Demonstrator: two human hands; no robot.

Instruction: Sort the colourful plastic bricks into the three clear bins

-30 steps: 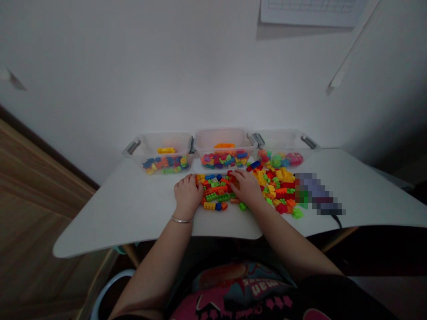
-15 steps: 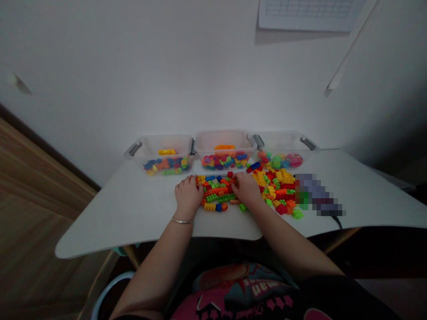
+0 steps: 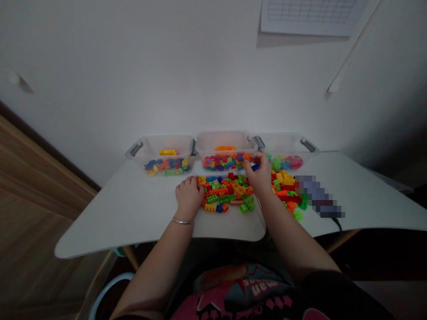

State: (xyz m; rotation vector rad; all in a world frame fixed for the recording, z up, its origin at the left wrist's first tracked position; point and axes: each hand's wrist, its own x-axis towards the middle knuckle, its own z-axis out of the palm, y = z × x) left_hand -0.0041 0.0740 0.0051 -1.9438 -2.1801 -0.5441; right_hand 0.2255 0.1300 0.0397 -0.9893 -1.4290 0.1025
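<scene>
Orange brick [image 3: 247,156] sits at the fingertips of my right hand [image 3: 260,171], which is closed to a pinch at the right corner of the middle bin [image 3: 223,141]. The brick appears gripped, though my fingers partly hide it. A blue brick [image 3: 255,167] lies just below those fingers. My left hand [image 3: 189,195] is open, palm down, with its fingers touching the left edge of the central pile of plastic building bricks [image 3: 220,193]; it appears to hold nothing. A metal bangle [image 3: 183,220] circles that wrist.

State of the table: three clear plastic bins with grey clip handles stand side by side along the far edge of the white table [image 3: 133,213]. The left bin [image 3: 167,144] and the middle bin each hold a shallow layer of mixed bricks. The right bin [image 3: 287,144] holds rounded coloured pieces, and my hand blocks part of the view into it.

Done versus left: the bins are far from full, while a large share of the visible bricks lie loose in the central pile and a second heap of bricks [image 3: 283,186] to its right. No exact count is possible. Further right, a pixelated patch [image 3: 318,195] hides an object, with a black cord [image 3: 336,224] at its near end.
</scene>
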